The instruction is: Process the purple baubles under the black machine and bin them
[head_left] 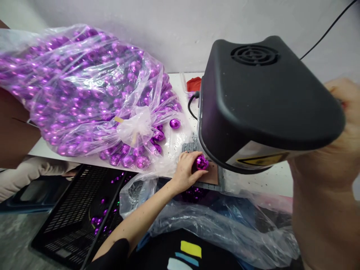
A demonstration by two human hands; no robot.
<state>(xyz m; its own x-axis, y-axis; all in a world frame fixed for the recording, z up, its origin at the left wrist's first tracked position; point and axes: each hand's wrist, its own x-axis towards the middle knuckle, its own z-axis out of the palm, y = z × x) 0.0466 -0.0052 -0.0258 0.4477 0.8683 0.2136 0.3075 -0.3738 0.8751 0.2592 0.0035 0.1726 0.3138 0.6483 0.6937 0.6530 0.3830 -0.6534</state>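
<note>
Pinching a faceted purple ball [201,162] in left hand [187,168], with thumb on near side and fingers on far side. Held over brown pad [211,174] on grey plate [221,183], just left of black machine housing [270,97]; can't tell if touching the pad. Reaching to far right end of housing with right hand [351,101]; can't tell if gripping or spread, with fingers mostly hidden.

On white table [277,180], far left: big tied clear bag [135,125] full of more purple balls. Just right of bag: one loose ball [174,123]. Left of housing, far side: something red [194,84]. Below table, near left: black crate [67,202] with small purple pieces inside. Along near table edge: crumpled clear plastic sheet [219,219].
</note>
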